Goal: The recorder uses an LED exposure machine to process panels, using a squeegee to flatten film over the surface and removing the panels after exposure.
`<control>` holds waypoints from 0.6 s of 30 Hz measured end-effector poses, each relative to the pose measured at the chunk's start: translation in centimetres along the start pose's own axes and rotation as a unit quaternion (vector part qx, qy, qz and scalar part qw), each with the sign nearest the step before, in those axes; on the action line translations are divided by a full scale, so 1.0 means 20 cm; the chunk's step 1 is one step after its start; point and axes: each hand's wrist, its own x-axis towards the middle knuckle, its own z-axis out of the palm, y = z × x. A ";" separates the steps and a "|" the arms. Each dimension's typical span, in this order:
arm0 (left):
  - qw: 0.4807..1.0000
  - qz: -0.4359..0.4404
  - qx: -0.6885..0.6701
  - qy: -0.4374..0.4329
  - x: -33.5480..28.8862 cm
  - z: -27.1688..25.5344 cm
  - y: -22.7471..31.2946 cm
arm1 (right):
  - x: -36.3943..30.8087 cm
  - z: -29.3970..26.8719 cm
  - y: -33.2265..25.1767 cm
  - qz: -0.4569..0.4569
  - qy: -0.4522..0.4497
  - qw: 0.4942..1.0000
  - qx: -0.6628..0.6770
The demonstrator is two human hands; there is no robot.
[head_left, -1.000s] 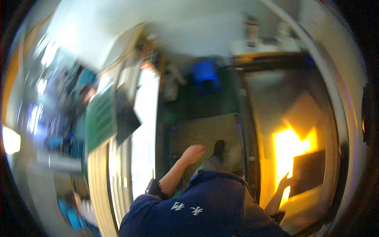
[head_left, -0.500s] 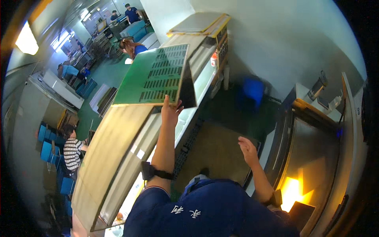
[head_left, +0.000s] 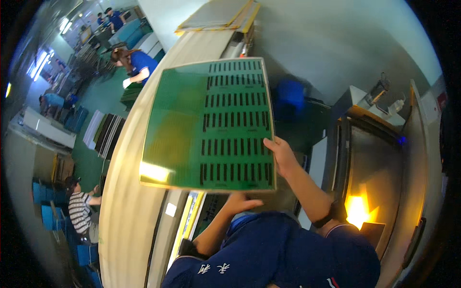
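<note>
A large green circuit board panel (head_left: pixel 177 120), with rows of short black bars over its right part, is held up in front of me. My right hand (head_left: pixel 283 156) is closed on its right edge, thumb on the front face; the other fingers are behind the panel. Just below the lower edge, my left hand (head_left: pixel 236 204) is open with a digit stretched to the right. Its upper part lies against or behind the panel's edge, so I cannot tell whether it touches. Glare whitens the panel's lower left corner.
A long pale bench (head_left: pixel 127 206) runs along my left, with flat yellow-edged sheets (head_left: pixel 211 17) at its far end. On the right stands a framed unit (head_left: pixel 374 158) with a bright yellow light. A co-worker in blue (head_left: pixel 141 62) and one in stripes (head_left: pixel 79 211) are beyond the bench.
The panel has come nearer and to the right, now facing me. My right hand has taken its right edge; my left hand has left its corner and dropped below the panel.
</note>
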 end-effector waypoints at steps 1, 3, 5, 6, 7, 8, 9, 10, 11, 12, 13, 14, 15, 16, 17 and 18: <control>0.985 -0.024 -0.167 0.024 -0.07 -0.02 -0.03 | -0.04 -0.08 0.00 -0.028 0.047 0.997 -0.046; 0.828 -0.070 -0.522 0.192 -0.16 -0.03 -0.12 | -0.16 -0.39 0.05 -0.051 0.089 0.993 -0.055; 0.857 -0.079 -0.443 0.249 -0.10 0.08 0.08 | -0.34 -0.74 0.16 -0.047 0.161 0.983 -0.076; 0.863 -0.102 -0.440 0.227 -0.08 0.12 0.03 | -0.44 -0.81 0.18 -0.053 0.190 0.978 -0.064; 0.870 -0.155 -0.391 0.258 -0.07 0.17 -0.06 | -0.56 -0.87 0.19 -0.081 0.192 0.978 -0.016; 0.874 -0.204 -0.338 0.282 -0.04 0.25 -0.12 | -0.69 -0.96 0.19 -0.115 0.196 0.973 0.029; 0.884 -0.226 -0.331 0.241 0.06 0.36 -0.11 | -0.79 -1.10 0.24 -0.135 0.236 0.961 0.041; 0.900 -0.225 -0.305 0.214 0.18 0.49 -0.07 | -0.86 -1.28 0.33 -0.139 0.296 0.945 0.006; 0.915 -0.222 -0.280 0.187 0.27 0.62 -0.06 | -0.96 -1.41 0.40 -0.136 0.355 0.924 -0.025; 0.913 -0.278 -0.250 0.163 0.35 0.66 -0.15 | -1.05 -1.48 0.39 -0.146 0.378 0.914 0.004; 0.917 -0.295 -0.236 0.126 0.45 0.76 -0.22 | -1.15 -1.56 0.40 -0.158 0.411 0.897 0.023; 0.923 -0.290 -0.243 0.074 0.54 0.90 -0.27 | -1.27 -1.65 0.44 -0.173 0.429 0.887 0.013; 0.925 -0.281 -0.252 0.028 0.64 1.02 -0.34 | -1.35 -1.75 0.49 -0.186 0.440 0.878 0.002; 0.921 -0.302 -0.245 -0.029 0.75 1.12 -0.46 | -1.46 -1.92 0.62 -0.117 0.480 0.869 -0.034; 0.914 -0.321 -0.236 -0.076 0.85 1.20 -0.59 | -1.55 -1.92 0.60 -0.121 0.495 0.861 -0.012; 0.905 -0.330 -0.244 -0.114 0.94 1.33 -0.66 | -1.66 -1.87 0.51 -0.189 0.505 0.841 0.054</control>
